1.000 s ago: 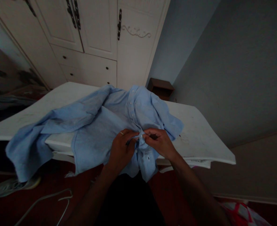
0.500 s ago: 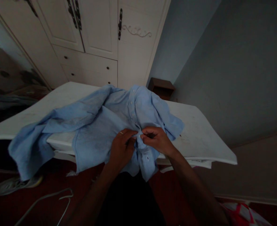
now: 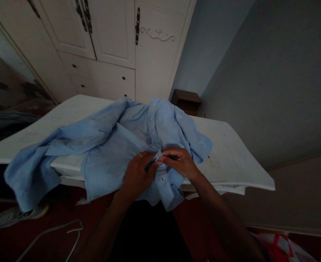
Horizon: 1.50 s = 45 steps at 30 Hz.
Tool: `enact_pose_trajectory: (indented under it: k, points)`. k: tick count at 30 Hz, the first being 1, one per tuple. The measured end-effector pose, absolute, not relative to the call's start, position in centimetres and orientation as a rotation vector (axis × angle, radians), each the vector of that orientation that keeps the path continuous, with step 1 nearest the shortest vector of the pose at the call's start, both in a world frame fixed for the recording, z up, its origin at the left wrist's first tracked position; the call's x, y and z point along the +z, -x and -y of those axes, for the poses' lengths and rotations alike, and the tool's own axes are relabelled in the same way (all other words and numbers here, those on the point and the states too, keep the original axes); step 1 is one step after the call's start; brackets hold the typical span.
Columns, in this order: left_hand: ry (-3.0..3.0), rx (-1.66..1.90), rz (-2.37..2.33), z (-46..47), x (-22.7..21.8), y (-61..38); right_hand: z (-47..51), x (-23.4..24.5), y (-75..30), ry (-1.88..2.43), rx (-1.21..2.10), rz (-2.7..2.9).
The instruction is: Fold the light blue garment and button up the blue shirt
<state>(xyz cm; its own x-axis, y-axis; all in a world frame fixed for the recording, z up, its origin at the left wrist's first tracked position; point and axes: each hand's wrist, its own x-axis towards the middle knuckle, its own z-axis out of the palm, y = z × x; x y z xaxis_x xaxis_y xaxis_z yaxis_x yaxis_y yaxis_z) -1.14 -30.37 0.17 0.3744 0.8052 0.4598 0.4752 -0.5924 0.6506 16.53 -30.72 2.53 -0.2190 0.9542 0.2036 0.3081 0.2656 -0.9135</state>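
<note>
Across the white table (image 3: 228, 149), a light-blue shirt (image 3: 133, 134) is spread, one sleeve (image 3: 26, 174) draped over its near edge. By that table edge, the shirt's button placket (image 3: 164, 183) is pinched between narrowed fingertips of the left hand (image 3: 139, 173) and right hand (image 3: 180, 162).

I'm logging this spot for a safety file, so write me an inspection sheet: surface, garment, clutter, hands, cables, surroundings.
Surface: white table, faint marks on top.
Garment: blue shirt, spread unevenly, one sleeve hanging past the near edge.
Clutter: shoe and thin white bent item on the red floor; red-and-white item lower right.
Hands: left hand and right hand both pinch the shirt's front.
Cables: none certain; the bent item may be a hanger.
Surroundings: cream cabinet and brown box behind, grey wall right.
</note>
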Motion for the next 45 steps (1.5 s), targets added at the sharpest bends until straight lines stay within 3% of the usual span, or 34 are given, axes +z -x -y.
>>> enact_pose_trajectory:
  k: [11, 18, 37, 45]
  points:
    - [-2.162, 1.121, -1.140, 30.5, 0.4, 0.8, 30.4, 2.3, -16.8, 1.207, 1.153, 1.564]
    - [-2.216, 1.163, -1.146, 30.5, -0.1, 0.6, 30.7, 1.9, -16.6, 1.152, 0.990, 1.577]
    - [-2.071, 1.126, -0.947, 30.2, 0.6, 1.0, 30.3, 1.6, -15.9, 1.111, 1.275, 1.126]
    - [-2.267, 0.982, -1.173, 30.6, 0.3, 0.3, 30.1, 0.9, -15.8, 1.112, 0.979, 1.290]
